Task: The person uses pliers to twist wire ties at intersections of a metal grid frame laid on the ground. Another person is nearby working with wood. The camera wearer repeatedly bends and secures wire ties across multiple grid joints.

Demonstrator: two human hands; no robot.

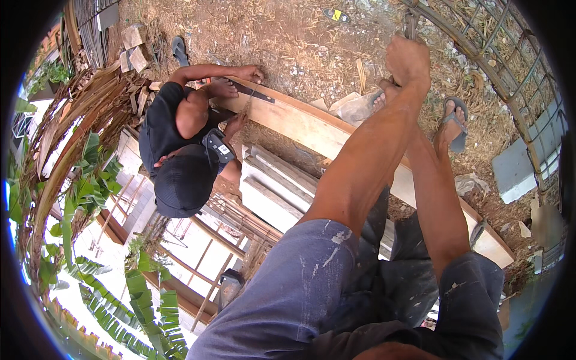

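Note:
My left hand (409,60) is closed in a fist at the upper right, over the ground beyond a long wooden board. From the top of the fist sticks out a dark, narrow metal tool (410,25); its kind is unclear. My right hand (390,89) is just below, largely hidden behind my left forearm; its visible fingers look curled, and what they hold is hidden. The pale wooden board (300,127) runs diagonally under my forearms. At its far left end a squatting co-worker (180,141) in a black cap has a hand (249,74) on the board's edge.
My sandalled foot (455,126) stands beyond the board. A bamboo and wire lattice (510,72) bounds the right, with a grey sheet (528,159) beside it. Stacked planks (279,180) lie nearer me. Banana leaves (144,300) and dry fronds (66,129) fill the left.

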